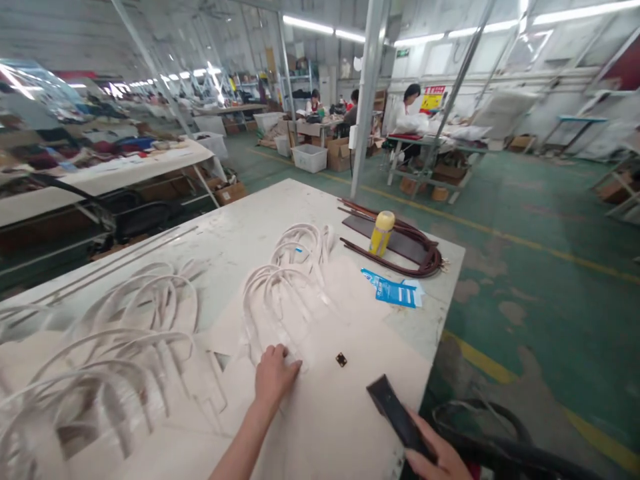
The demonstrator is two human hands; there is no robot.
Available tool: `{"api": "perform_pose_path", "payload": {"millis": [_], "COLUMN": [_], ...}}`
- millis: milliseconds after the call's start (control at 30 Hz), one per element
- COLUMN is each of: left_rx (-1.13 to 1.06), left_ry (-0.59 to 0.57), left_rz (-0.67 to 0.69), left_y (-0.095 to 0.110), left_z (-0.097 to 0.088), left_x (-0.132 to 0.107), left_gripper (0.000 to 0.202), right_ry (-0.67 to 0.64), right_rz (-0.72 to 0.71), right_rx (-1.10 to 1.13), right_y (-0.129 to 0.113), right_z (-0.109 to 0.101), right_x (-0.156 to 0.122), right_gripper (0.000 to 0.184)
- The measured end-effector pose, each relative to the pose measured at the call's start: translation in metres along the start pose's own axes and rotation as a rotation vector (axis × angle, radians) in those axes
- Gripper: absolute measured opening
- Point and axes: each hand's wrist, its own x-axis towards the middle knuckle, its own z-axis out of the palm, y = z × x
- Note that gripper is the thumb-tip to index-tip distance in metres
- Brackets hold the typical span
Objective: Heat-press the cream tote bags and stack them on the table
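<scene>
From the head view, a pale worktop [290, 200] fills the middle. White straps [247, 303] lie on it in loops, in the middle, with more white loops [193, 303] heaped on the left. They sit on pale cloth [325, 413] that covers much of the near part. Near the far right side are brown straps [433, 263], bent round a flat dark sheet [355, 227]. A yellow bottle [381, 235] stands upright among them and hides a bit of them. Blue packs [397, 292] lie just on the near side of the bottle. A small black square [341, 360] lies flat on the cloth, between the two hands.

Past the worktop, a tall pole [366, 100] hides part of the room. People [411, 100] are at other tables at the back, and the floor [525, 200] is green.

The left hand [277, 375] is loosely spread, palm down, with its fingers bent and its thumb out to the side. It rests on the cloth by the near ends of the middle white straps. The right hand [437, 450] is closed round a black tool [399, 415] at the near right edge. The tool's wide end points up and left, near the small black square and apart from it.
</scene>
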Motion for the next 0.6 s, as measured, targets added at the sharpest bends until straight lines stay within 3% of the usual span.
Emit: {"api": "perform_pose_path", "payload": {"millis": [133, 200, 333, 467, 600], "left_rx": [0.029, -0.012, -0.165, -0.269, -0.377], "left_ry": [-0.033, -0.065, -0.137, -0.152, -0.143], "left_rz": [-0.011, -0.063, -0.160, -0.146, -0.161], "left_y": [0.006, 0.009, 0.007, -0.005, -0.014], "left_z": [-0.003, -0.003, 0.000, 0.001, 0.001], "left_x": [-0.004, -0.003, 0.003, 0.002, -0.004], "left_gripper": [0.037, 0.036, 0.025, 0.015, 0.016], "right_ry": [0.209, 0.255, 0.268, 0.340, 0.310], "right_rz": [0.267, 0.325, 0.272, 0.234, 0.231], "right_rx": [0.158, 0.214, 0.279, 0.320, 0.243], "right_y": [0.020, 0.023, 0.008, -0.012, -0.012], "right_z": [-0.040, -0.055, -0.071, -0.079, -0.074], "right_x": [-0.004, 0.002, 0.021, 0.044, 0.041], "right_gripper": [0.071, 0.076, 0.078, 0.081, 0.081]}}
